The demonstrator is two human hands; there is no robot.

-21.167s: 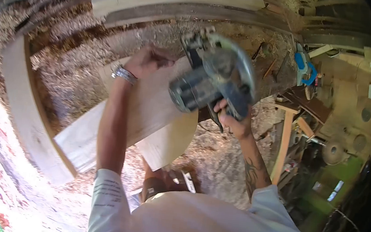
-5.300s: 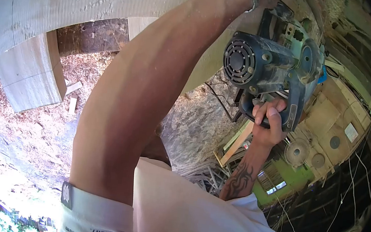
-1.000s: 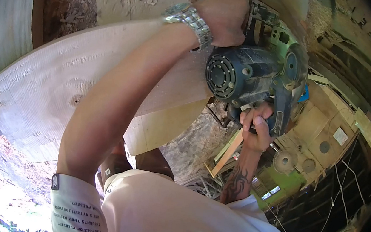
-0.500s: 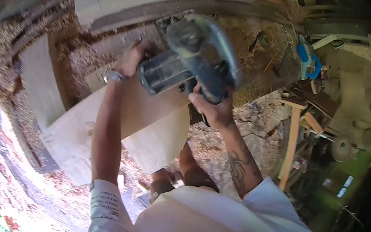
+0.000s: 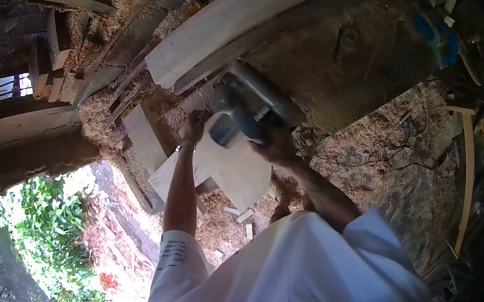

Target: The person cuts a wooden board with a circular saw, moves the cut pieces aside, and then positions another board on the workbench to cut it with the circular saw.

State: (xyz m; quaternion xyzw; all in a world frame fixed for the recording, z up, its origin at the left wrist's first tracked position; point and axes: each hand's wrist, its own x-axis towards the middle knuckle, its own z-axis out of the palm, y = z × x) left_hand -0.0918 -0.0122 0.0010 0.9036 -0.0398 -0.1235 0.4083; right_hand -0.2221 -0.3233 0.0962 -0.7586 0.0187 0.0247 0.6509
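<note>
My right hand is wrapped round the rear handle of a dark handheld power tool. Its exact kind is blurred; a long grey cylindrical part runs along its far side. Beneath and beside the tool is a pale wooden board, with a wider pale wooden panel at its near right. My left hand, with a metal band at the wrist, is at the board's far left edge, close to the tool. Its fingers look curled, and what they grip, if anything, is too dim to make out.
A long pale plank lies beyond the tool. At the back right is a blue tool. Wood shavings cover the ground, with small offcuts near my feet. An upright timber strip stands at right, and cords trail there.
My view has swung left, bringing greenery and stacked timber into sight. The tool, raised and tilted before, now appears lower over the board. My left hand is now apart from it.
</note>
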